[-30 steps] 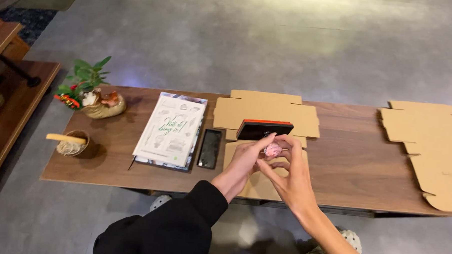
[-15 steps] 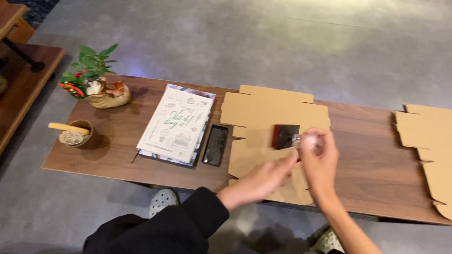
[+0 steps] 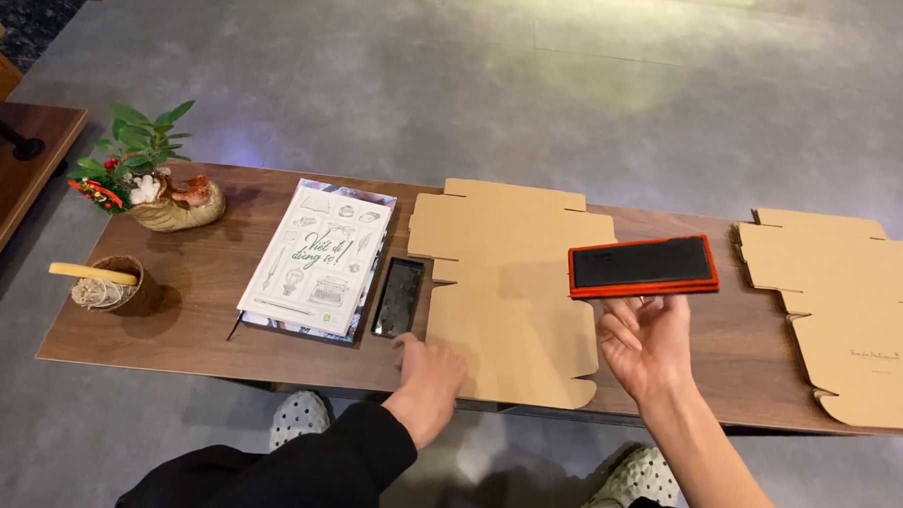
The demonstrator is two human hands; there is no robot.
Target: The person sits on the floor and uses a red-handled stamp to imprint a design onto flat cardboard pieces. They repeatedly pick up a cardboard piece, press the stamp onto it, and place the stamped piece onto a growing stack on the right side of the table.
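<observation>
Wooden table (image 3: 220,306) holds flat cardboard (image 3: 511,276), not folded yet, pressed by the left hand (image 3: 429,375), while the right hand (image 3: 649,341), fingers open, lifts a red-edged black pad (image 3: 643,266).

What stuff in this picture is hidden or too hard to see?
Head view:
- Red-edged black pad: underside hidden; right hand fingertips go behind it.
- Left hand: fingertips are curled under, palm unseen on the flat cardboard.
- Right cardboard sheet: cut off by the picture edge.
- Small bowl: contents too small to tell.
</observation>
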